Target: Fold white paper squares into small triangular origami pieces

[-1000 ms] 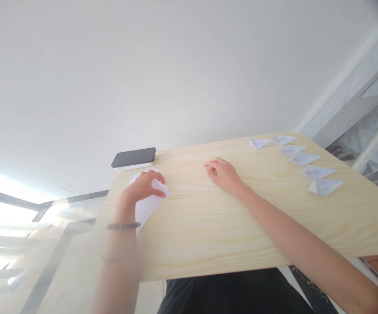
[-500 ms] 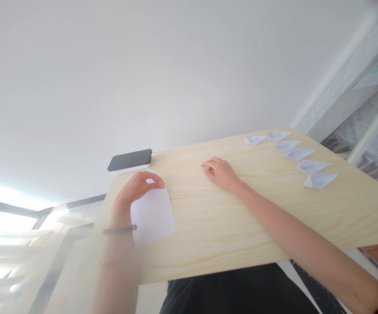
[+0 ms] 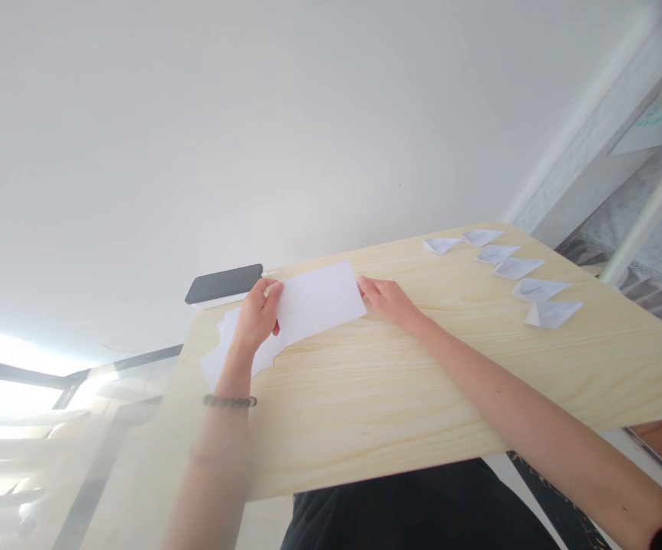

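The left hand (image 3: 259,309) is closed in a pinch on the left end of a white sheet (image 3: 320,302), thumb lying along its upper face and the other fingers curled at or below the edge. The right hand (image 3: 389,301) is partly closed, thumb and forefinger drawn together at the sheet's right edge; whether they grip it or only touch it cannot be determined. The sheet lies between the two hands, above the far half of the tabletop (image 3: 365,405); whether its middle rests on the wood is not clear. No crease is visible on its upper face. For sound handling, it is judged that the right hand should take only the edge, with light and even pressure, and that both ends should be held level so that the paper neither bows nor creases. The left grip should bear on one sheet alone, as loose papers (image 3: 212,368) lie spread under the left hand and wrist and could be dragged along. A bracelet (image 3: 230,401) on the left wrist sits near that pile and might catch a corner. Beyond the left hand, near the wall, is a phone (image 3: 224,284) on a white object. Well to the right, six folded papers (image 3: 553,315) run in a staggered line, apart from the right hand.
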Demonstrator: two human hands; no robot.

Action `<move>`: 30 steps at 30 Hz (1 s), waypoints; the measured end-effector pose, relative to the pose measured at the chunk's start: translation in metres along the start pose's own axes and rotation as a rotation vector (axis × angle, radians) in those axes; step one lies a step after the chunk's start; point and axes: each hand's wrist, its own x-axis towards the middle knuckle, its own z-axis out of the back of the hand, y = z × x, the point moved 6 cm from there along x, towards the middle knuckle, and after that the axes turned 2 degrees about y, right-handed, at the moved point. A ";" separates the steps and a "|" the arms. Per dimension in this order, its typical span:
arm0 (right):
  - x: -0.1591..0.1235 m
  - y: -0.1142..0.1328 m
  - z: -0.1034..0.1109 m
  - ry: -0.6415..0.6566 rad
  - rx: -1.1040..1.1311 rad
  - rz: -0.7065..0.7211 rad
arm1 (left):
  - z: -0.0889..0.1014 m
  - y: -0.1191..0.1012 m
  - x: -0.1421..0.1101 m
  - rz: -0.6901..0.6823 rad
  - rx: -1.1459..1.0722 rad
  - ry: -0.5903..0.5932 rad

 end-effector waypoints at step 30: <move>-0.002 -0.012 0.012 0.114 0.528 -0.165 | -0.075 -0.009 -0.014 0.107 -0.382 0.292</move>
